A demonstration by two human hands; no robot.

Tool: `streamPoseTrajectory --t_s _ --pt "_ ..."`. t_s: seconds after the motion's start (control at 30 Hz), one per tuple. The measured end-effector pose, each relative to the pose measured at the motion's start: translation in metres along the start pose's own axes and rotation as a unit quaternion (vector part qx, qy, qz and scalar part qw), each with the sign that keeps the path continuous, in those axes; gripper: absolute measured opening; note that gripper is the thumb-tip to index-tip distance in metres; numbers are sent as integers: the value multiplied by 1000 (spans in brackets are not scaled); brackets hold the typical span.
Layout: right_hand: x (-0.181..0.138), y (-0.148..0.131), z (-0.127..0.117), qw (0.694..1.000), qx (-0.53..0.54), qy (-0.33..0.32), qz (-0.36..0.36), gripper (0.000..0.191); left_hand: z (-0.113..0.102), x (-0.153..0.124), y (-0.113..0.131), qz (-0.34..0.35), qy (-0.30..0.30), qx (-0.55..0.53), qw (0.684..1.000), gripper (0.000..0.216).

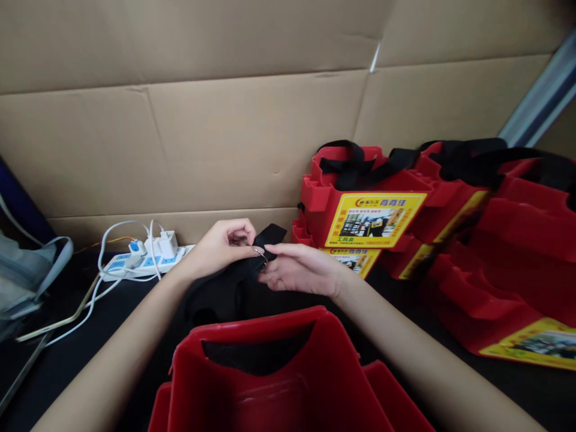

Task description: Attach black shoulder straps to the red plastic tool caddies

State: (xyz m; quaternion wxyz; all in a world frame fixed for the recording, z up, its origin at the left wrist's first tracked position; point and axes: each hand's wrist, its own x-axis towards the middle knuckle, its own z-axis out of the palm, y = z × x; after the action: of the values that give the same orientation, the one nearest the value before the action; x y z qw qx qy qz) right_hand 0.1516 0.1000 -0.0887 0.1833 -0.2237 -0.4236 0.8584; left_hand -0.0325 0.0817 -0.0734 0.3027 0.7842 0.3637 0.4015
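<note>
My left hand (231,243) pinches a black webbing strap (273,236), whose free end sticks up between my hands. A thin metal ring or buckle (261,254) shows at the strap, between the fingers of both hands. My right hand (299,268) closes on the strap and metal piece from the other side. Just in front of me stands a red plastic tool box (252,327) with a slot-like opening in its far wall. More dark strap lies behind the box, hard to make out against the black surface.
Several red tool boxes (315,198) with black straps and yellow labels are stacked on the right. On the left, a white power strip (148,262) carries plugs and white cables. A metal rod (58,324) and a greyish plastic bag (22,270) lie farther left. Cardboard (216,144) lines the back.
</note>
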Motion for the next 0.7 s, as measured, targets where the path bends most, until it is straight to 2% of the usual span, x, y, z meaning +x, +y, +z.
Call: streamPoseTrajectory --t_s 0.07,0.13,0.2,0.27,0.37,0.43,0.5,0.57,0.63,0.7 --pt "1 1 2 1000 17 7 -15 11 -2 -1 2 3 -1 1 1000 20" --pt "3 2 3 998 15 37 -45 6 -5 -2 3 5 -27 0 1000 16" --pt "4 3 3 993 -16 77 -86 5 -7 -3 4 -5 -77 -16 997 13" --pt "5 4 3 982 -74 112 -132 8 -7 -3 4 -34 -98 -46 994 20" --pt "6 7 4 952 -197 150 -180 12 -1 -2 3 -90 -16 -89 992 35" --pt "7 10 4 929 -284 152 -184 14 5 0 2 -105 34 -128 986 44" --pt "10 13 4 912 -347 131 -173 14 10 1 2 -92 39 -174 980 44" --pt "13 16 2 904 -379 110 -163 12 13 1 1 -68 35 -213 974 32" --pt "16 17 1 901 -384 106 -170 12 13 2 0 -49 46 -225 972 22" --pt "17 16 -1 904 -369 109 -185 16 12 3 -2 -44 61 -208 975 21"
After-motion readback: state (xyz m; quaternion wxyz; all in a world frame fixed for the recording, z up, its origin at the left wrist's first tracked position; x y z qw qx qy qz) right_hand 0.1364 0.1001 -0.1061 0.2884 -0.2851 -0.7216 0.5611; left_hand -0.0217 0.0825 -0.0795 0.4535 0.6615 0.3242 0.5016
